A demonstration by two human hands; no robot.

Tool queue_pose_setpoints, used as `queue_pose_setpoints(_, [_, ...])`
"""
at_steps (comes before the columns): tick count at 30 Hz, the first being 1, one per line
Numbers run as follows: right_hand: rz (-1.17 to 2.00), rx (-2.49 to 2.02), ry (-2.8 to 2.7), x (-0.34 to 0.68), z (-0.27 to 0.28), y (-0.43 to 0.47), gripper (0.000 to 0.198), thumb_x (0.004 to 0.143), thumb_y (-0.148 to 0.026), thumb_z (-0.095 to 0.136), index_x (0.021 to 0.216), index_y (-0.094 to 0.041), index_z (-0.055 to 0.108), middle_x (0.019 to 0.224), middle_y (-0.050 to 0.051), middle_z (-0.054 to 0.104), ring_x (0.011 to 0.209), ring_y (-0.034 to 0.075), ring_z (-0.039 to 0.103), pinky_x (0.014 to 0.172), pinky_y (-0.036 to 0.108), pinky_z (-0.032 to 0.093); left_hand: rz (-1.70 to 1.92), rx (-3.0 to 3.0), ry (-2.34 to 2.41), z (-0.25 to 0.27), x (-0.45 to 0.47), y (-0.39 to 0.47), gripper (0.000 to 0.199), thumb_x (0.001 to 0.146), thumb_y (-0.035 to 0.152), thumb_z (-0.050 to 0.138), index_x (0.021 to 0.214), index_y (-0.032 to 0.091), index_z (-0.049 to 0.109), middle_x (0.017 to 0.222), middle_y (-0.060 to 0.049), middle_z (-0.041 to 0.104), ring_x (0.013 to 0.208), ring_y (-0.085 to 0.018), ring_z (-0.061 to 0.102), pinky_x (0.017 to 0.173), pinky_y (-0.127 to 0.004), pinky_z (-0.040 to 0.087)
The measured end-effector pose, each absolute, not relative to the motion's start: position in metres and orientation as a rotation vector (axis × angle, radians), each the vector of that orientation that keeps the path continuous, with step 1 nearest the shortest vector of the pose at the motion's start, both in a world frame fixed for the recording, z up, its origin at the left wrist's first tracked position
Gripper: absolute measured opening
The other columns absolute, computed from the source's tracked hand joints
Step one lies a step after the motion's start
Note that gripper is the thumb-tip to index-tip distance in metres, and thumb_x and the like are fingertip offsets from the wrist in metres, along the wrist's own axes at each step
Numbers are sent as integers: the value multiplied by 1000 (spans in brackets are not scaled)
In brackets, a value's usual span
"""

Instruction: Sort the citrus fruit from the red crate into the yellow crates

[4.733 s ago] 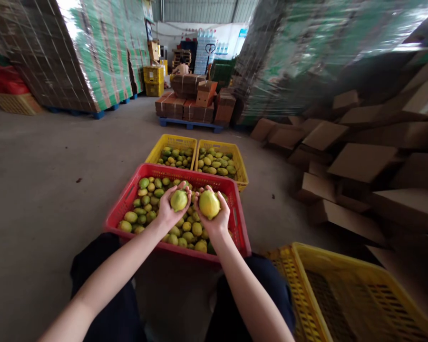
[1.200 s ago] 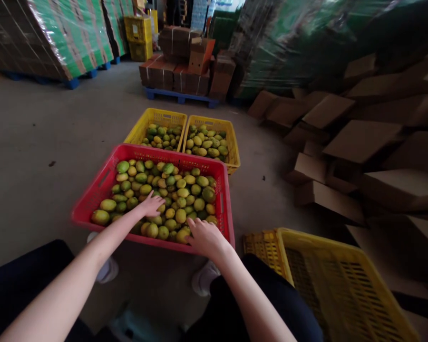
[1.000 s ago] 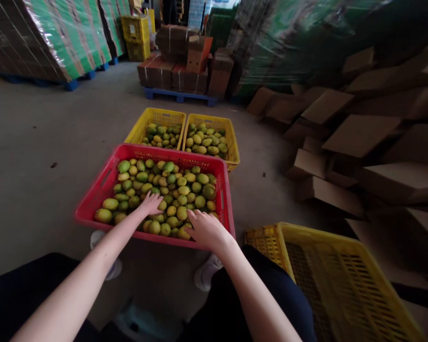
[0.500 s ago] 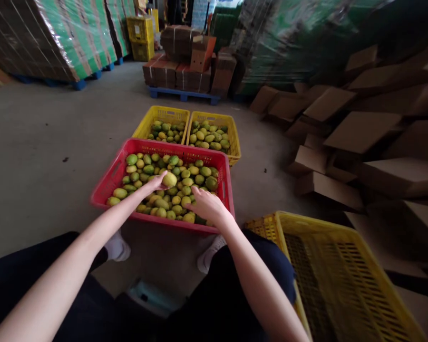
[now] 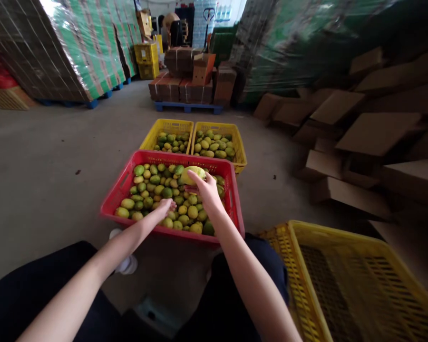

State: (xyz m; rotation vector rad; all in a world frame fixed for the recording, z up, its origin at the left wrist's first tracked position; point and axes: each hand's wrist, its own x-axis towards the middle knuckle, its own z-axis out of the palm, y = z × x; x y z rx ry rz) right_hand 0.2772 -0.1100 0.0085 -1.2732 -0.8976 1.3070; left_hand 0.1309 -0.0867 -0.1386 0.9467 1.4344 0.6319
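Note:
A red plastic crate [image 5: 117,186] full of oval yellow-green fruits [image 5: 192,212] sits on the floor before my knees. Over its right half, my right hand [image 5: 207,188] holds up a larger-looking yellow-green fruit [image 5: 193,175], thumb on top and fingers beneath. Low over the fruits near the crate's front side is my left hand [image 5: 166,206]; its fingers are curled together, and anything inside them is hidden. The exact kind of fruit is not clear.
Two yellow crates [image 5: 240,142] of similar fruits touch the red crate's far side. At my right stands another yellow crate [image 5: 342,237]. Cardboard boxes [image 5: 356,194] are heaped on the right. Farther back are a blue pallet [image 5: 188,107] with carton bundles and wrapped green stacks [image 5: 89,52].
The left hand, which held a yellowish fruit, has drawn down toward the crate's near side. My right hand has risen and now holds a fruit. The view has tilted up slightly.

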Motion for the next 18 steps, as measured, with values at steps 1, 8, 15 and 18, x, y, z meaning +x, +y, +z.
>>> queue_pose_setpoints(1, [1360,-1225,-842,280,12,-108,41,65,-43,71,95,-18,60,84,5,69,59,17,65,62,34,58,592,976,1515,-150,132,-86,31,87,35,38,75,15,57,70,-8,63,76,-22,60,66,-31,42])
queue_pose_setpoints(8, [1228,-1279,-863,315,17,-106,40,64,-49,71,88,-18,64,82,4,68,62,16,62,46,25,50,342,1334,1697,-178,171,-80,13,68,19,62,78,18,54,97,-9,63,109,-30,54,84,-35,42])
queue_pose_setpoints(15, [1303,-1278,-888,316,8,-109,39,73,-53,61,87,-17,61,63,2,65,47,15,55,42,28,44,663,1405,1493,-197,179,-82,32,61,23,70,59,20,38,58,2,47,82,-29,63,67,-36,45])
queue_pose_setpoints(18, [1251,-1283,-969,315,3,-112,42,70,-53,65,87,-15,64,69,5,68,56,19,63,48,31,52,803,1262,1342,-178,165,-71,39,68,31,68,54,21,33,45,6,33,53,-17,56,50,-24,36])
